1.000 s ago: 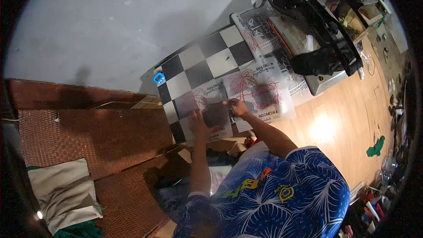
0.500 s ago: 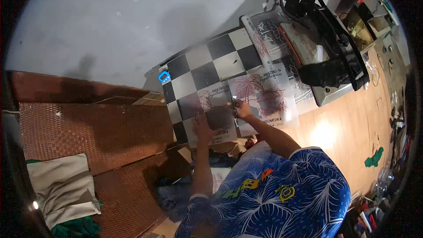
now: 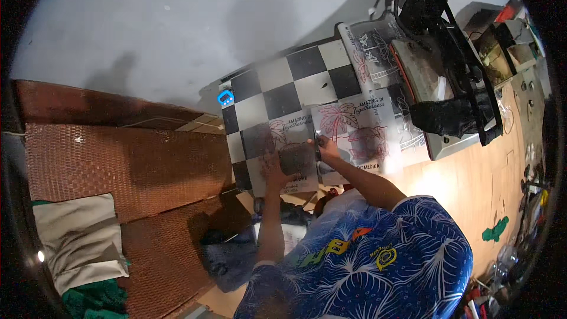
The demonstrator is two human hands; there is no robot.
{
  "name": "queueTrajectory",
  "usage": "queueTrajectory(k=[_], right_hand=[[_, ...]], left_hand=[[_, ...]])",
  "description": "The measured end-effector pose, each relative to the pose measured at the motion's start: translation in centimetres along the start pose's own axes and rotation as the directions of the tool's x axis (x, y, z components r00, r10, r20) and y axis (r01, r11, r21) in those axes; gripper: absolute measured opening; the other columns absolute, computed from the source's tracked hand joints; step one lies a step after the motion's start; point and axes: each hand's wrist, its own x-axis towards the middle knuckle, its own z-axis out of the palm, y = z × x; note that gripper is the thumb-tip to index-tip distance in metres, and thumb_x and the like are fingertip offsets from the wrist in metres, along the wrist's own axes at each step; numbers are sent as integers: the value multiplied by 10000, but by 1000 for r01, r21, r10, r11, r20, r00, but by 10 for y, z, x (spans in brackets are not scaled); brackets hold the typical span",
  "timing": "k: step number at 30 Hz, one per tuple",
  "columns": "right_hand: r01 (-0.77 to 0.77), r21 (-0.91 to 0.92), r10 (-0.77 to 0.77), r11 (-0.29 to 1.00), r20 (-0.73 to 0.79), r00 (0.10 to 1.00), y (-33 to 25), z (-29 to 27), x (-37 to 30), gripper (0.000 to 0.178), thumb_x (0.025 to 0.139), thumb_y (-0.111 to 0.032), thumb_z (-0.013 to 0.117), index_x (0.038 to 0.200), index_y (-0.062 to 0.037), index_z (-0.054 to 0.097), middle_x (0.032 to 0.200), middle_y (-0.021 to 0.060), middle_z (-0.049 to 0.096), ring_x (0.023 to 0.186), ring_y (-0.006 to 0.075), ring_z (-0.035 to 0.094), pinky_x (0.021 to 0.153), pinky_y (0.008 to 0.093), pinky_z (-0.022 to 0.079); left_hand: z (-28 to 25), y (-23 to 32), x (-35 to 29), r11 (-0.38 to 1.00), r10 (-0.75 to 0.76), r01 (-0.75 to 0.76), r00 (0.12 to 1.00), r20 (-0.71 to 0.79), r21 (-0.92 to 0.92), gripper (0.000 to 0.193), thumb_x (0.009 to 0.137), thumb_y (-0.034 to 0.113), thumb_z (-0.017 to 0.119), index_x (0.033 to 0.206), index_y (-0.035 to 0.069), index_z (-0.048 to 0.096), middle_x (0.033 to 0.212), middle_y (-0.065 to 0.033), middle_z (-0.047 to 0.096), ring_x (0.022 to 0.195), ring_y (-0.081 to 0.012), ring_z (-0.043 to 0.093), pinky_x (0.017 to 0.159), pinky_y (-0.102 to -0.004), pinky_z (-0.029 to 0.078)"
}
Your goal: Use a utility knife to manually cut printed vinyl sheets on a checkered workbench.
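A clear printed film sheet with palm drawings and lettering lies on a black-and-white checkered tabletop. My left hand rests flat on that sheet with its fingers spread. Beside it to the right is a second printed film, which joins a longer stretch of the same film. My right hand is closed around a small dark-handled tool at the line between the two sheets. The tool's working end is too small and blurred to tell its kind.
A black heat press stands at the right, beside a film roll. A blue-rimmed timer sits at the table's left corner. Woven brown matting and a folded pale cloth lie left. Dark fabric is below the table.
The view has shifted slightly, so the table and press appear a little further right. My right hand stays near the line between the sheets; my left hand remains flat on the film.
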Motion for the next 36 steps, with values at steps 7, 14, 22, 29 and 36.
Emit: queueTrajectory(k=[7,14,22,29,36], right_hand=[[-108,-61,111,992,55,992,30,2,17,554,798,-504,701,993,8,627,744,80,632,618,140,567,573,327,454],[6,185,-22,983,85,996,55,13,32,474,803,-428,730,944,15,636,731,80,639,615,147,603,529,355,481],[-45,-125,53,991,58,997,-15,-7,19,527,786,-477,731,942,19,646,698,102,649,598,191,630,525,360,494],[207,-461,-216,863,33,976,-103,-125,-21,569,732,-453,767,1087,-61,558,789,184,666,697,350,663,611,432,521],[63,-740,-394,670,-282,875,-86,-214,-83,507,695,-233,741,1102,-44,504,853,262,623,832,454,596,741,508,480]], left_hand=[[-1,5,2,999,-29,28,999,-33,-27,1323,474,679,804,1506,185,141,1555,-187,36,1399,-481,-30,1050,-693,146],[-8,6,5,989,0,-7,999,-45,-148,1383,454,726,783,1508,127,116,1556,-182,37,1402,-474,-4,1063,-677,155],[5,0,6,986,147,-160,965,-218,-41,1438,417,788,747,1517,154,73,1571,-134,-4,1419,-433,-19,1049,-690,171],[-23,17,4,994,-111,110,988,105,19,1363,497,740,759,1517,167,60,1568,-139,55,1418,-429,59,1098,-619,179],[-4,15,3,995,-96,95,994,-43,-9,1338,508,698,783,1517,181,73,1564,-158,63,1416,-422,97,1074,-661,170]])
